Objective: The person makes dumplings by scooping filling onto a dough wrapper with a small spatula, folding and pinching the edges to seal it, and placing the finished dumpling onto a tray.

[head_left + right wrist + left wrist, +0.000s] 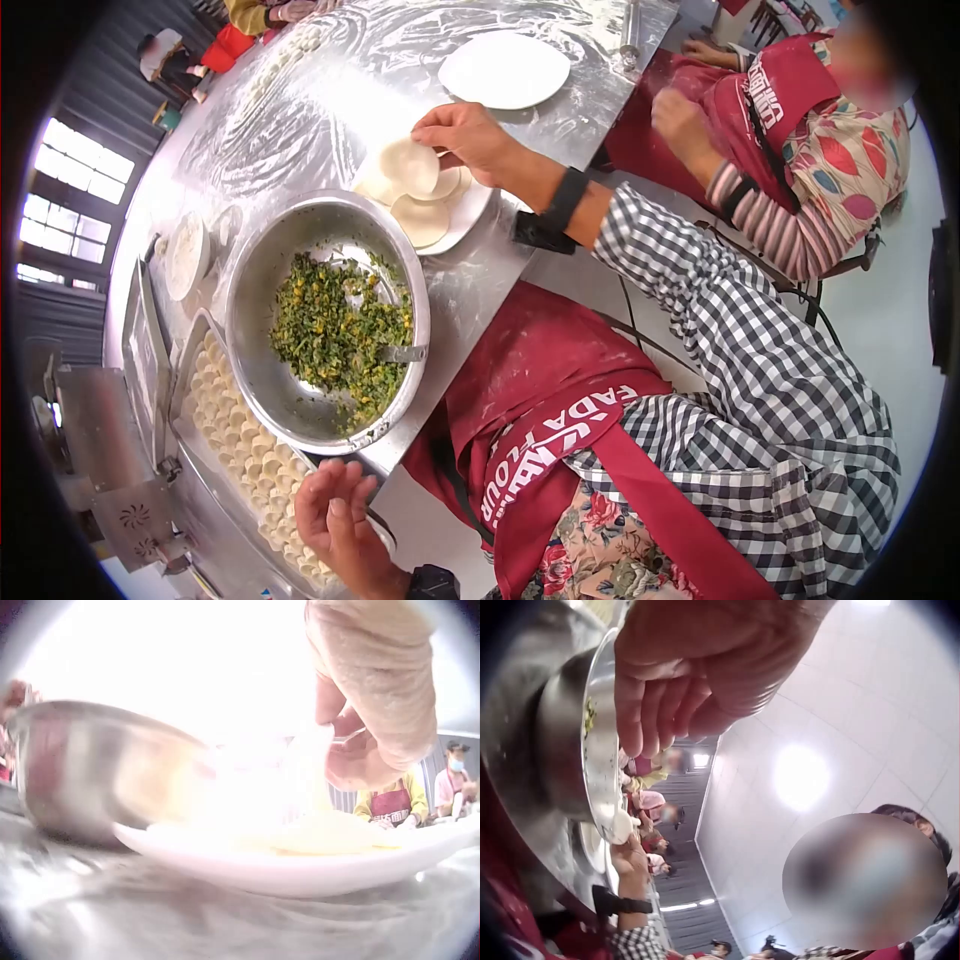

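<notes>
My right hand (pixel 475 142) pinches a round dough wrapper (pixel 406 165) at its edge, over a white plate (pixel 472 218) that bears several more wrappers (pixel 420 222). In the right wrist view the wrapper is washed out by glare under the fingertips. Beside the plate stands a steel bowl (pixel 243 285) of chopped green and yellow filling (pixel 325 325), with a metal utensil's handle (pixel 404 353) leaning inside. Palm up and fingers loosely bent, my left hand (pixel 345 525) holds nothing near the bowl's rim; the left wrist view shows its fingers (pixel 652 712) close to that rim.
A metal tray (pixel 185 425) with rows of shaped dumplings (pixel 250 460) lies beyond the bowl. Another white plate (pixel 505 70) sits on the floury steel table (pixel 330 125). A person in a red apron (pixel 740 110) is at the right. A floury dish (pixel 187 255) stands past the bowl.
</notes>
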{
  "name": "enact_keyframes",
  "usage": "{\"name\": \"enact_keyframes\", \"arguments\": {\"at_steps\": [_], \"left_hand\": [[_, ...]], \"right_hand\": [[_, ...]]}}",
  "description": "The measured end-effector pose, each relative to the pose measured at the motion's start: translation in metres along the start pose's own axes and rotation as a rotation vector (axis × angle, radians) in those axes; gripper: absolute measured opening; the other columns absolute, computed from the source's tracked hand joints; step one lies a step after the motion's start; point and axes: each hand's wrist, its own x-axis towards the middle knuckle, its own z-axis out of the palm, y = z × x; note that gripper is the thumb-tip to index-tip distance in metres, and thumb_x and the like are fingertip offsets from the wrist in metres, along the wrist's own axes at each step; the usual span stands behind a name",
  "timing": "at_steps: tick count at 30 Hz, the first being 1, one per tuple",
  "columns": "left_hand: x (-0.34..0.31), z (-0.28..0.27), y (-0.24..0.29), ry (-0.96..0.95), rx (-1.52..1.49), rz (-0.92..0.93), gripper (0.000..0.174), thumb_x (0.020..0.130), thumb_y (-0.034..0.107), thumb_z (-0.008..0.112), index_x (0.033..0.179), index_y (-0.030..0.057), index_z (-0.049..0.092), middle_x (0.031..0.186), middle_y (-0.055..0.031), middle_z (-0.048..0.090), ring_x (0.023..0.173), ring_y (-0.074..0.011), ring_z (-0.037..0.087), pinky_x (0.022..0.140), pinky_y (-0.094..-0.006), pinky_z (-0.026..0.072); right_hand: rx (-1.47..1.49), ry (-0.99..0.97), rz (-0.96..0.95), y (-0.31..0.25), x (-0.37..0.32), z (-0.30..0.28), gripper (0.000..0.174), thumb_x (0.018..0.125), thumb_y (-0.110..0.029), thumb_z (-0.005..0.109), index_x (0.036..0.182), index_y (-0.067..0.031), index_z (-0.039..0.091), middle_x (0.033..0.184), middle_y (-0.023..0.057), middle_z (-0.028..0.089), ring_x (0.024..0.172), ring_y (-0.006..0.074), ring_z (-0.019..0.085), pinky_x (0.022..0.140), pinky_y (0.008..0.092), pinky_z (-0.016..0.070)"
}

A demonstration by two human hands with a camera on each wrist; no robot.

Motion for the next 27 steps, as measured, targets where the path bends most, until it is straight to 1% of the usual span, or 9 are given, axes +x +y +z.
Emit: {"name": "enact_keyframes", "arguments": {"at_steps": [3,7,9,11,13,16,19,24,27], "left_hand": [[0.001,0.029,0.001,-0.075,-0.321,-0.068,0.058,0.086,0.017,0.056,0.133,-0.0038,0.028,0.124,-0.0247,0.046,0.110,-0.0339,0.053,0.084,-0.0393,0.0512],[0.003,0.050,-0.001,-0.302,-0.784,-0.236,0.055,0.092,0.022,0.044,0.136,-0.0018,0.022,0.134,-0.0206,0.037,0.121,-0.0297,0.042,0.094,-0.0401,0.0443],[0.004,0.053,-0.006,-0.313,-0.890,-0.253,0.055,0.093,0.027,0.042,0.136,-0.0017,0.022,0.137,-0.0201,0.033,0.125,-0.0308,0.036,0.101,-0.0441,0.0370],[0.002,0.056,-0.005,-0.232,-1.240,-0.311,0.061,0.091,0.036,0.043,0.134,-0.0043,0.025,0.135,-0.0203,0.034,0.124,-0.0336,0.037,0.098,-0.0484,0.0378],[-0.004,0.051,-0.006,-0.173,-1.270,-0.345,0.058,0.092,0.035,0.040,0.133,-0.0035,0.026,0.134,-0.0181,0.036,0.123,-0.0326,0.038,0.099,-0.0495,0.0368],[-0.012,0.045,-0.013,-0.008,-1.202,-0.357,0.050,0.092,0.024,0.042,0.131,-0.0035,0.030,0.129,-0.0192,0.041,0.117,-0.0330,0.044,0.096,-0.0500,0.0402],[-0.021,0.041,-0.030,0.023,-1.024,-0.318,0.046,0.090,0.016,0.047,0.129,-0.0034,0.032,0.125,-0.0199,0.044,0.115,-0.0323,0.047,0.092,-0.0474,0.0448],[-0.030,0.027,-0.044,0.062,-1.061,-0.350,0.036,0.088,0.007,0.050,0.120,-0.0038,0.039,0.120,-0.0186,0.048,0.112,-0.0310,0.049,0.090,-0.0456,0.0465],[-0.031,0.041,-0.054,0.161,-1.059,-0.369,0.033,0.088,0.006,0.051,0.118,-0.0026,0.040,0.117,-0.0176,0.050,0.111,-0.0300,0.050,0.093,-0.0464,0.0436]], "right_hand": [[0.258,-0.033,0.037,-0.019,-0.035,0.016,0.010,0.081,-0.006,0.061,0.087,0.0006,0.064,0.083,0.0084,0.065,0.069,0.0112,0.061,0.065,0.0237,0.0520],[0.033,-0.196,-0.533,-0.053,-0.101,0.069,0.009,0.080,-0.005,0.061,0.087,-0.0004,0.062,0.086,0.0059,0.064,0.074,0.0145,0.062,0.065,0.0232,0.0501],[-0.083,-0.491,-0.863,-0.052,-0.126,0.092,0.014,0.076,-0.005,0.064,0.089,-0.0018,0.061,0.092,0.0080,0.063,0.081,0.0211,0.062,0.071,0.0281,0.0500],[-0.048,-0.785,-0.821,-0.048,-0.151,0.107,0.018,0.077,-0.006,0.066,0.093,0.0009,0.059,0.103,0.0158,0.060,0.090,0.0274,0.060,0.077,0.0323,0.0491],[-0.092,-0.796,-0.870,-0.047,-0.146,0.104,0.023,0.075,-0.009,0.068,0.094,-0.0001,0.059,0.104,0.0147,0.059,0.092,0.0282,0.058,0.075,0.0330,0.0488],[-0.512,-0.587,-1.011,-0.050,-0.126,0.085,0.024,0.064,-0.012,0.069,0.085,-0.0077,0.060,0.092,0.0074,0.059,0.084,0.0255,0.058,0.066,0.0349,0.0481],[-0.783,-0.722,-0.947,-0.036,-0.132,0.078,0.017,0.066,-0.010,0.066,0.082,-0.0094,0.059,0.083,0.0047,0.056,0.078,0.0250,0.057,0.062,0.0360,0.0470],[-0.636,-0.768,-0.964,-0.037,-0.128,0.114,0.007,0.071,-0.007,0.060,0.077,-0.0097,0.060,0.073,0.0050,0.055,0.065,0.0264,0.057,0.055,0.0364,0.0451],[-0.452,-0.790,-0.800,-0.028,-0.109,0.127,0.003,0.071,-0.011,0.060,0.072,-0.0088,0.062,0.067,0.0074,0.057,0.063,0.0274,0.058,0.055,0.0361,0.0446]]}}
